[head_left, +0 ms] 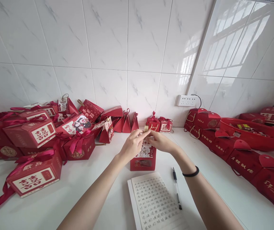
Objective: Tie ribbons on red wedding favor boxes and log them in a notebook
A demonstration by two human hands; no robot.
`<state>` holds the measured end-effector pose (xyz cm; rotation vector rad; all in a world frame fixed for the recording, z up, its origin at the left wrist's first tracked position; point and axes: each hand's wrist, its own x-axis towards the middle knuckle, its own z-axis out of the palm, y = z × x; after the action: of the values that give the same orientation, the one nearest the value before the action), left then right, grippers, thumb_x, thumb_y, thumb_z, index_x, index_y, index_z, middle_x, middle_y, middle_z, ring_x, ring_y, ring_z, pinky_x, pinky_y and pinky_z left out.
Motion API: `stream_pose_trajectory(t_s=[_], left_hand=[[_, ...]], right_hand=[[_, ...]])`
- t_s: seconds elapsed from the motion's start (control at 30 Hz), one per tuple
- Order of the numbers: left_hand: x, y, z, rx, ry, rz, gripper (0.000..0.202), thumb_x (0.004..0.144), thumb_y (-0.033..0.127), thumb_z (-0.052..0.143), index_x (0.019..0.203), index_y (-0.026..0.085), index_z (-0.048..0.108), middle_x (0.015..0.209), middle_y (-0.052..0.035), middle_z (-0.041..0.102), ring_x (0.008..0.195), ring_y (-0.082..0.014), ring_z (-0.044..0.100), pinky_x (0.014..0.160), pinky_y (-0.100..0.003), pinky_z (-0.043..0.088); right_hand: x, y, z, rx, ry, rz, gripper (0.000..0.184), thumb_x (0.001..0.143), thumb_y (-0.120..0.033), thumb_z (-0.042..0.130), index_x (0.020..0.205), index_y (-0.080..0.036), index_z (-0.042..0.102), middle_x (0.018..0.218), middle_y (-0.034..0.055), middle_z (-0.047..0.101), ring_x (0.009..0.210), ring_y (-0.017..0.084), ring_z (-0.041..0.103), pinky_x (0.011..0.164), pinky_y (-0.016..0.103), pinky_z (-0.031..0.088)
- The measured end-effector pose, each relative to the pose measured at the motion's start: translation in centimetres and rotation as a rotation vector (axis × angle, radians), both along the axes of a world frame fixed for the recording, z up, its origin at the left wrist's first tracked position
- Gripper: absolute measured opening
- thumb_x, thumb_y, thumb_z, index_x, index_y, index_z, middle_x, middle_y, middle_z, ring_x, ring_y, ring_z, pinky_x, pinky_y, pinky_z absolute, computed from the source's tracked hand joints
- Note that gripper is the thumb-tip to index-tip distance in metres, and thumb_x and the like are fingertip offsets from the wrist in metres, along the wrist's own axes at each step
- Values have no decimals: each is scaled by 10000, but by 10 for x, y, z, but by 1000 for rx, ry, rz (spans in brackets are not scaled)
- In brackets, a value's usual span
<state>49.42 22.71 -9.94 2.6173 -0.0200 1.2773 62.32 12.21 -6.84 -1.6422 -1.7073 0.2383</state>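
Observation:
A small red gift box (143, 159) with a cartoon picture on its front stands upright on the white counter (103, 179) in front of me. Both hands meet over its top. My left hand (134, 142) pinches at the box's top edge with fingers pressed together. My right hand (159, 141), with a black band on its wrist, is closed on the same top from the right. A small gold-coloured piece (146, 127) shows between the fingertips. The box's top flaps are hidden by my fingers.
Many red gift boxes with ribbons (35, 134) are piled at the left. A row of red boxes (232, 150) and a red tray (254, 132) run along the right. A sheet of handwriting (154, 201) and a black pen (177, 188) lie near me. A wall socket (186, 100) sits behind.

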Motion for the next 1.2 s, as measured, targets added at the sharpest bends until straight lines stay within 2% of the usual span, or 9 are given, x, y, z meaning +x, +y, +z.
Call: stream_pose_trajectory(t_s=[0.1,0.27,0.5,0.7,0.83,1.0,1.2], left_hand=[[-1,-2,3,-100,6,-7,391,875,102,344,1227,183,493,986,-61,557,936,-136,531,844,-283,458],[-4,-6,11,-250,77,-17,416,852,89,355,1229,194,493,1015,-55,556,943,-130,542,839,-262,458],[-4,-3,12,-293,123,-27,436,840,88,349,1248,170,480,1015,-65,551,903,-132,555,796,-261,471],[-6,-5,13,-301,116,-11,475,796,76,390,1252,173,484,1047,-58,556,992,-147,543,883,-276,455],[-6,-6,13,-288,124,7,512,787,54,366,1284,143,451,1084,-77,556,996,-151,549,889,-286,461],[-4,-6,12,-368,136,-26,520,795,50,346,1287,176,454,1159,-74,539,1070,-147,530,943,-288,446],[-3,-6,12,-516,129,-74,490,803,74,388,1276,172,471,1158,-73,539,1089,-153,532,936,-283,467]], right_hand=[[0,0,0,-15,-2,-21,103,808,-273,427,777,-178,451,692,-7,523,611,129,470,563,258,367],[-2,-2,4,-44,18,-25,81,802,-229,417,771,-176,470,704,-6,530,613,122,466,574,253,364],[-4,-3,6,-76,18,-41,103,781,-209,397,721,-173,473,632,-26,479,555,107,414,537,243,318],[-6,-2,5,-81,2,-71,91,761,-210,371,684,-186,415,587,-43,406,530,104,368,504,231,283],[-7,-1,5,-88,-2,-102,87,742,-200,370,656,-194,359,567,-51,366,518,101,348,497,226,264],[-6,0,5,-92,-15,-90,81,748,-199,367,667,-192,370,566,-54,366,518,100,339,503,227,265],[-4,1,4,-61,-17,-38,65,758,-191,361,712,-185,407,594,-50,397,531,98,352,519,228,273]])
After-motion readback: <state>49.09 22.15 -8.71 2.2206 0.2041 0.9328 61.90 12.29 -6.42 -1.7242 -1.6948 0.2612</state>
